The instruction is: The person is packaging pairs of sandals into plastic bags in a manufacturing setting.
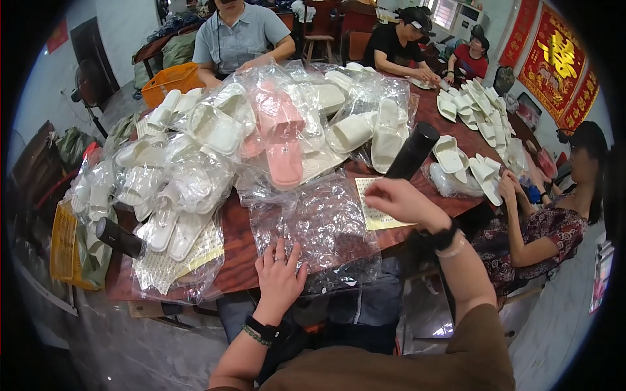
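I rest the left hand (pixel 280 277), fingers spread, on a bag (pixel 319 228) overhanging the table (pixel 238 262) near-side, right hand (pixel 405 201) with curled fingers, slippers (pixel 285 163) crowding the far side.

Flat under my left hand (pixel 282 267) lies a clear, crinkled plastic bag (pixel 314 225), glossy with creases, its near end hanging past the table (pixel 237 253) edge. Just right of it, partly hidden by my right hand (pixel 399 197), a yellow-edged sheet (pixel 381 222) lies flat, covered in small printed rows.

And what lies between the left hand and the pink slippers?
A clear plastic bag lies between the left hand and the pink slippers, in the head view.
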`<state>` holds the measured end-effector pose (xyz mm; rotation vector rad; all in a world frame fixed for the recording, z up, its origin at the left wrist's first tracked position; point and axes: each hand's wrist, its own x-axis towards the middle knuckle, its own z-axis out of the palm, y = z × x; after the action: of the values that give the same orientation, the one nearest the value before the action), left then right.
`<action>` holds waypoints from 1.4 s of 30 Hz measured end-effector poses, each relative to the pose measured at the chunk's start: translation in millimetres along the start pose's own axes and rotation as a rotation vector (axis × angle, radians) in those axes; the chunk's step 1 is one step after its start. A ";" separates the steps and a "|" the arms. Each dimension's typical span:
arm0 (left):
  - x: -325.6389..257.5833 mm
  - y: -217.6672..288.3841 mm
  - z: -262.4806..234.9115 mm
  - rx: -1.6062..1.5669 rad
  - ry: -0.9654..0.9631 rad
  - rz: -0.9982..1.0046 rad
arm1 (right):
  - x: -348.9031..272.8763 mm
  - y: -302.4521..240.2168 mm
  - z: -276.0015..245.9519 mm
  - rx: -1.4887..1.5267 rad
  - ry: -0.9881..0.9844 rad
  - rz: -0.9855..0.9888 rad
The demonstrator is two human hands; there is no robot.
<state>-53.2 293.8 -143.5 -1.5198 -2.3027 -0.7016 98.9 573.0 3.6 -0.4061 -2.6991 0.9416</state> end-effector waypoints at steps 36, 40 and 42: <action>1.2 -0.9 -1.0 0.005 -0.012 0.006 | 140.0 -10.4 135.9 1.288 0.071 0.451; -4.2 -3.6 -1.1 0.014 -0.019 -0.019 | 134.7 -35.7 124.1 1.281 0.214 0.427; -3.3 -4.0 0.6 0.016 -0.027 -0.020 | 123.9 -40.4 103.9 1.273 0.243 0.411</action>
<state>-55.6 290.4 -146.5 -1.5103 -2.3401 -0.6705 -57.1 526.1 -31.6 -0.6808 -1.3525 2.2244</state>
